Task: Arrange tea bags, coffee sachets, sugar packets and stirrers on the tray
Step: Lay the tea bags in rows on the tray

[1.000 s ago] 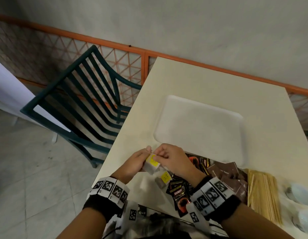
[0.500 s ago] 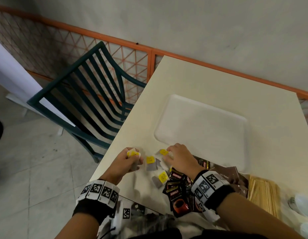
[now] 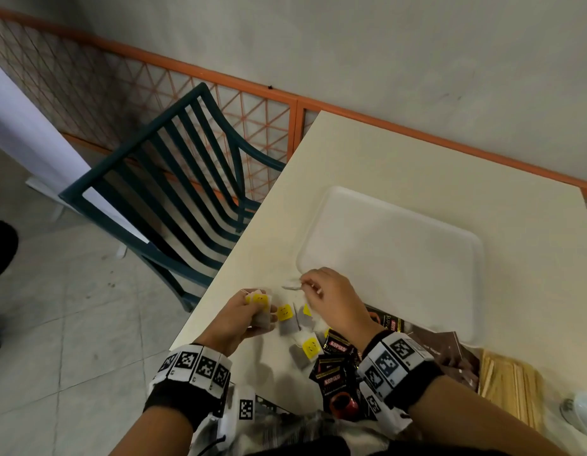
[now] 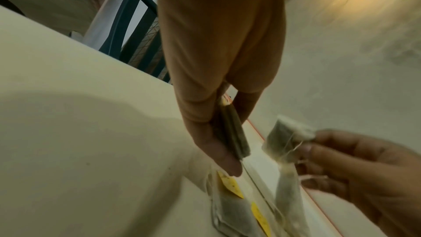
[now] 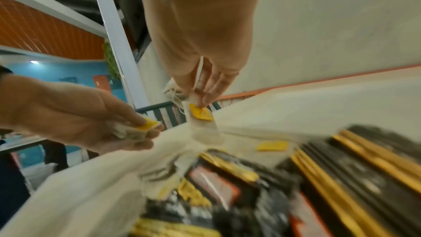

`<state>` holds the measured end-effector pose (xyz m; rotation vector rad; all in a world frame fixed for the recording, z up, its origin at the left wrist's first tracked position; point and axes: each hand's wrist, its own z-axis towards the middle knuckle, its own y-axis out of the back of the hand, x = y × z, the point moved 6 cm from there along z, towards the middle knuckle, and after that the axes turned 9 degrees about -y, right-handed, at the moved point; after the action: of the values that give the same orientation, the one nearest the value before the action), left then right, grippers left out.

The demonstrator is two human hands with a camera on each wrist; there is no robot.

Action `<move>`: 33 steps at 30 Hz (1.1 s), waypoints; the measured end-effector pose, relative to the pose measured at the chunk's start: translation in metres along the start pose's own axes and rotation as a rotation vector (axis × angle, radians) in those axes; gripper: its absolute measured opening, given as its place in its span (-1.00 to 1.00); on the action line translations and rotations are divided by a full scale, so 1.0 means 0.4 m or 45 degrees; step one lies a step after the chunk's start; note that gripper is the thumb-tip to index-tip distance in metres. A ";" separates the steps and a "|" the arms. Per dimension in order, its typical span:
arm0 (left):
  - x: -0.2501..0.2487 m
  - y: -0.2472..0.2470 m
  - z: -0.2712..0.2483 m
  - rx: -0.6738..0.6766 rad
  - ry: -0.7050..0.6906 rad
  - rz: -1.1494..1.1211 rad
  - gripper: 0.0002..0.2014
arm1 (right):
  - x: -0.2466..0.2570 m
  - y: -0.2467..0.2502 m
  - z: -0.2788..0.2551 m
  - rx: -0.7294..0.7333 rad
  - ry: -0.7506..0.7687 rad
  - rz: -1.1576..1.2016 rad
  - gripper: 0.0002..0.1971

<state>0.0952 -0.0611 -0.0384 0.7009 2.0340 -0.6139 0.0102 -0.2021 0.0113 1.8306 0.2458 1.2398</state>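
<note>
From the head view, the hands have drawn apart since a second ago: the left hand (image 3: 244,319) now grips gathered tea bags (image 3: 259,304), while the right hand (image 3: 331,299) lifts another beside the bare tray (image 3: 466,324). Left wrist view: thumb and fingers clamp the stack (image 4: 232,132). Right wrist view: fingertips (image 5: 203,96) pinch one bag's top, its yellow tag (image 5: 200,114) hanging. Collecting continues on the worktop (image 3: 400,159); nothing is placed yet.

Cream table (image 3: 400,166) bearing white tray (image 3: 321,225)
</note>
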 end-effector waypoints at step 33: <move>0.014 0.023 0.014 0.085 -0.091 0.630 -0.80 | -0.112 -0.015 0.007 0.419 0.115 -0.915 -0.81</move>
<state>0.1021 -0.0569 -0.0475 1.1563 1.6891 -0.4086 -0.0073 -0.2265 -0.0225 1.7093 1.1052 0.7930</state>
